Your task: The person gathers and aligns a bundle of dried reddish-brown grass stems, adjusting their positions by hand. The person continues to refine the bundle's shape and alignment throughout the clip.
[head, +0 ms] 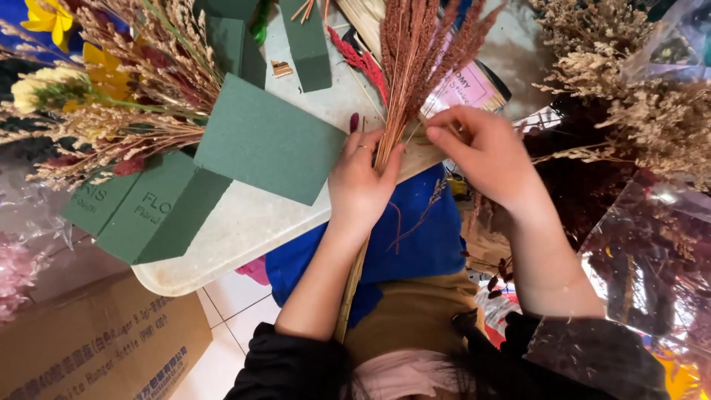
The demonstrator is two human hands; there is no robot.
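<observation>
Dried reddish-brown grass stems (418,63), gathered into a bunch, stood up from the person's left hand (361,181), which was closed around the stalks where they narrowed, thumb on one side and fingers on the other, a ring on one finger. The plumes fanned out above the hand over the table, while the pale long stalks ran down past the wrist toward the person's lap. The right hand (481,152) was just beside the bunch on its right, fingertips drawn together in a pinch on a thin stem at the bunch's edge; what exactly lay between the fingertips was too small to tell.

Under both hands was the rounded edge of a pale table (244,222). On it, just left of the left hand, lay a large dark green foam block (270,144), with more green foam blocks (144,211) beside it toward the table's near corner and others farther back. Behind the plumes stood a container with a pink label (468,87), partly hidden. Left of the blocks spread an arrangement of dried grasses with yellow flowers (89,89). To the right hung beige dried sprigs (629,89) and dark red flowers wrapped in clear plastic (652,252). Below the table's corner sat a cardboard box (96,344) on a tiled floor. A blue cloth (415,237) covered the person's lap.
</observation>
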